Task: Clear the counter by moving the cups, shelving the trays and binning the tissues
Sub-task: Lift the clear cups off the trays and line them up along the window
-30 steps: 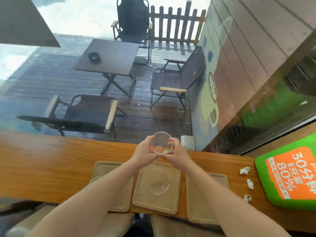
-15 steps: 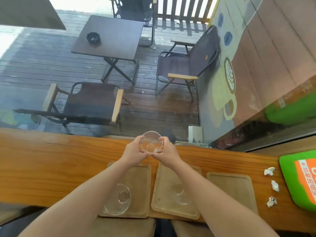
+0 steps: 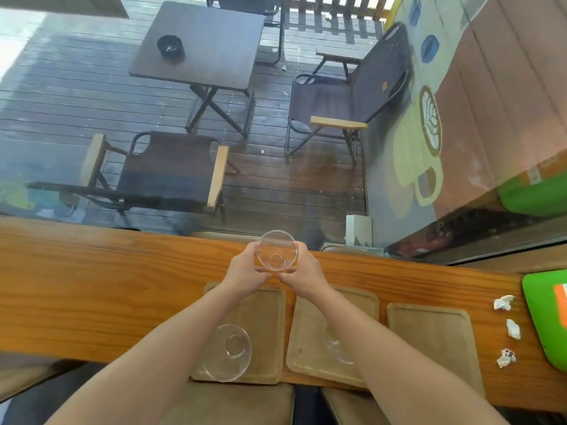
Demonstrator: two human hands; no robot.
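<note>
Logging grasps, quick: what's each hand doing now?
Left hand: closed on the glass cup.
Right hand: closed on the same cup.

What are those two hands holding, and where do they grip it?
A clear glass cup, gripped by its sides: left hand and right hand on opposite sides.

Both hands' grip on clear cup (image 3: pixel 276 252), three trays (image 3: pixel 429 332), wooden counter (image 3: pixel 107 286)

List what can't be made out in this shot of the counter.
- Head view: the glass cup on the middle tray is mostly hidden by the right forearm.
- The green sign is cut off by the right edge; its print is unreadable.
- Whether the held cup, gripped by the left hand and right hand, touches the counter: cannot tell.
- The marks on the nearest tissue are too small.
</note>
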